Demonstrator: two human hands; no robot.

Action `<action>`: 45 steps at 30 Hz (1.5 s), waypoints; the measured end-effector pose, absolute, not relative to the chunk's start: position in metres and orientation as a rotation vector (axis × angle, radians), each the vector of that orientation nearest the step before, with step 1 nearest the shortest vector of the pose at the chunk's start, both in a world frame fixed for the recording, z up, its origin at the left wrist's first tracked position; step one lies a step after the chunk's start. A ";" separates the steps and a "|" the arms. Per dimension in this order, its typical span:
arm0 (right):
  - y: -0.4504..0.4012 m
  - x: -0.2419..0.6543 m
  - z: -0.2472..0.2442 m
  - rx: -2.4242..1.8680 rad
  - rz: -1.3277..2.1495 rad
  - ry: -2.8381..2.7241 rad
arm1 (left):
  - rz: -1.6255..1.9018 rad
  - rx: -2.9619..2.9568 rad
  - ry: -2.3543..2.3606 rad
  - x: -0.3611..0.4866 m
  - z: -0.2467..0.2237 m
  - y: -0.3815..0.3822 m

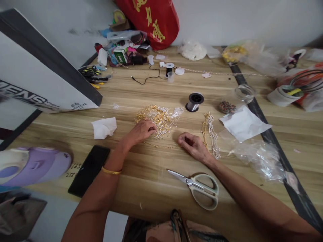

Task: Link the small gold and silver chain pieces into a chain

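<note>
A tangled pile of gold and silver chain pieces lies in the middle of the wooden table. At its left edge rests my left hand, fingers curled down and closed against the pieces; whatever they pinch is hidden. Between my hands a thin gold chain stretches along the tabletop. My right hand pinches this chain's right end between thumb and finger. Just right of that hand lie finished-looking gold and silver strands. Scissors with pale handles lie nearer to me, blades pointing left.
A wire spool stands behind the pile. To the right are a glass jar, white paper and clear plastic bags. A phone, a tissue and a large box occupy the left side.
</note>
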State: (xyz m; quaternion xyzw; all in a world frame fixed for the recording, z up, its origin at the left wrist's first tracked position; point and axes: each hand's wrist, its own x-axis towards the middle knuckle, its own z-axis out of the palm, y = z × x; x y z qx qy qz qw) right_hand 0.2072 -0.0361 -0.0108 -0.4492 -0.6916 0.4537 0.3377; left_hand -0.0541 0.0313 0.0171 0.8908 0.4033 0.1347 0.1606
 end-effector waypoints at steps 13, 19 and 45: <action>-0.037 0.208 -0.011 -1.163 1.166 -1.824 | 0.367 2.533 1.142 -0.051 0.013 0.046; -0.037 0.208 -0.010 -1.159 1.168 -1.822 | 0.407 2.446 1.158 -0.052 0.020 0.042; -0.036 0.208 -0.008 -1.151 1.191 -1.812 | 0.196 2.472 1.099 -0.063 0.036 0.040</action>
